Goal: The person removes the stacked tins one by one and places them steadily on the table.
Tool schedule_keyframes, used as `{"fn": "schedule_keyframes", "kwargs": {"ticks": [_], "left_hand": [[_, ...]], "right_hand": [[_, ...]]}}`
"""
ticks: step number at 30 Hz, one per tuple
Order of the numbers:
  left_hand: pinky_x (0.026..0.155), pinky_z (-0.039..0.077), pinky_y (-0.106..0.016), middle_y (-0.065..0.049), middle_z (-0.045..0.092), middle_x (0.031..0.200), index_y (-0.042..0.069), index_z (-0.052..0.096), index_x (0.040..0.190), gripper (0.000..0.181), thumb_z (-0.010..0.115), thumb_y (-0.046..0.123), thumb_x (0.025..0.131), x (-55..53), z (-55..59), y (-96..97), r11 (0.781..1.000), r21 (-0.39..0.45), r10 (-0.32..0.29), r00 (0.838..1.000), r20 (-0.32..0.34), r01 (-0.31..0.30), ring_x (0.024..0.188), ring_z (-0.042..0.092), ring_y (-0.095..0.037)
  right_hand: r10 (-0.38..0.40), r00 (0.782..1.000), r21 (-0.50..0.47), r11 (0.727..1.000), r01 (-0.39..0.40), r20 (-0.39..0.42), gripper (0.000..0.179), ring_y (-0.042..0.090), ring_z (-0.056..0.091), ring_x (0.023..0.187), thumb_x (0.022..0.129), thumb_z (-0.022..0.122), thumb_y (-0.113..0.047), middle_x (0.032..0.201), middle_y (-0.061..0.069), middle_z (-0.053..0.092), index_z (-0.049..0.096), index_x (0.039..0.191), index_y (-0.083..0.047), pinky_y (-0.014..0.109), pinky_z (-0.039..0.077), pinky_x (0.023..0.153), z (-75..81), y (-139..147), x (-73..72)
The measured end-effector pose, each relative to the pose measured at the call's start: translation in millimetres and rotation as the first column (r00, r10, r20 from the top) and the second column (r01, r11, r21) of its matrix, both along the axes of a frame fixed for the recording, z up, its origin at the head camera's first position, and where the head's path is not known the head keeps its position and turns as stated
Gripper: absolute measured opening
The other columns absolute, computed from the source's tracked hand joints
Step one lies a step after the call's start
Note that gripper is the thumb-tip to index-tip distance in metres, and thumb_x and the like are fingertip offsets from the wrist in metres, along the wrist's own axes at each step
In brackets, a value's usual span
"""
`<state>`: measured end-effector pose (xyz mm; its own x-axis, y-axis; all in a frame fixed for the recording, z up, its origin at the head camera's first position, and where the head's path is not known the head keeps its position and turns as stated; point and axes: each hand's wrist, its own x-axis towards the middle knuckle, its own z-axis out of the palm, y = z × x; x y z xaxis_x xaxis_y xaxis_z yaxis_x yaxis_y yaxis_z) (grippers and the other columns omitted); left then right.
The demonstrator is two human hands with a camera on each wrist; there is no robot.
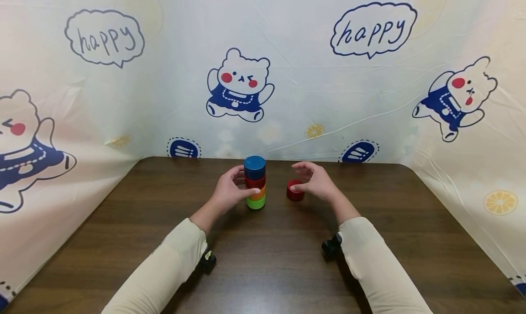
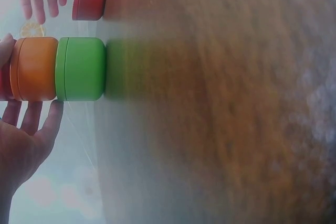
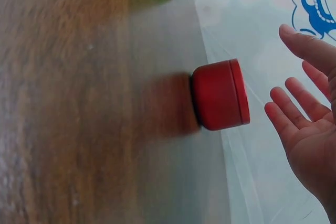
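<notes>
A stack of small round lidded containers stands upright on the table: a green one point(image 2: 81, 69) at the bottom, then an orange one point(image 2: 37, 69), a red one and a blue one point(image 1: 255, 168) on top. My left hand point(image 1: 231, 188) grips the stack around its middle, thumb on the near side and fingers behind. To the right of the stack, a separate red container point(image 3: 220, 95) sits on the table with its lid on. Just above that container my right hand point(image 1: 318, 181) is spread, palm turned toward it, with a gap between fingertips and lid in the right wrist view.
The brown wooden table point(image 1: 263, 268) reaches back to a printed curtain point(image 1: 296, 86) with bears and "happy" bubbles. Below each sleeve cuff hangs a black wrist camera, one by the left forearm point(image 1: 156, 268) and one by the right forearm point(image 1: 382, 264).
</notes>
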<state>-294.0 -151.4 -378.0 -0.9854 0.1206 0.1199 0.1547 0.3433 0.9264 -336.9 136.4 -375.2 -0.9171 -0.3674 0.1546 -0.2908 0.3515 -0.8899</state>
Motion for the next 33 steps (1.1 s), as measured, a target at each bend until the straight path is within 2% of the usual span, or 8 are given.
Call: {"fn": "schedule_keyframes", "kwargs": {"ticks": [13,22,33], "left_hand": [[0.095,0.050,-0.046,-0.008,0.056,0.133,0.018,0.049,0.139,0.073,0.086,0.024,0.076,-0.7,-0.7,1.0,1.000,-0.001,0.004,1.000,0.001,-0.004,0.122,0.054,-0.031],[0.096,0.049,-0.047,-0.008,0.057,0.132,0.018,0.050,0.138,0.072,0.086,0.024,0.076,-0.7,-1.0,1.2,1.000,-0.005,0.002,1.000,-0.014,-0.002,0.121,0.054,-0.031],[0.096,0.049,-0.049,-0.008,0.057,0.132,0.018,0.050,0.138,0.073,0.086,0.026,0.075,-0.9,-1.0,-0.3,1.000,0.002,-0.008,1.000,-0.010,0.008,0.121,0.054,-0.032]], "right_hand": [[0.005,1.000,0.001,1.000,-0.005,-0.027,0.056,0.027,0.054,0.123,0.079,0.083,-0.015,0.132,0.008,0.058,0.058,0.129,-0.016,0.047,0.048,0.098,17.8,-11.8,9.8],[0.094,0.993,-0.026,0.995,-0.096,-0.066,0.059,0.028,0.053,0.124,0.079,0.082,-0.011,0.134,0.010,0.056,0.056,0.131,-0.009,0.050,0.042,0.103,31.0,-21.4,10.0],[0.143,0.987,0.007,0.990,-0.142,-0.078,0.061,0.028,0.055,0.122,0.079,0.082,-0.014,0.136,0.009,0.055,0.055,0.133,-0.016,0.049,0.045,0.100,45.2,-34.2,8.7]]}}
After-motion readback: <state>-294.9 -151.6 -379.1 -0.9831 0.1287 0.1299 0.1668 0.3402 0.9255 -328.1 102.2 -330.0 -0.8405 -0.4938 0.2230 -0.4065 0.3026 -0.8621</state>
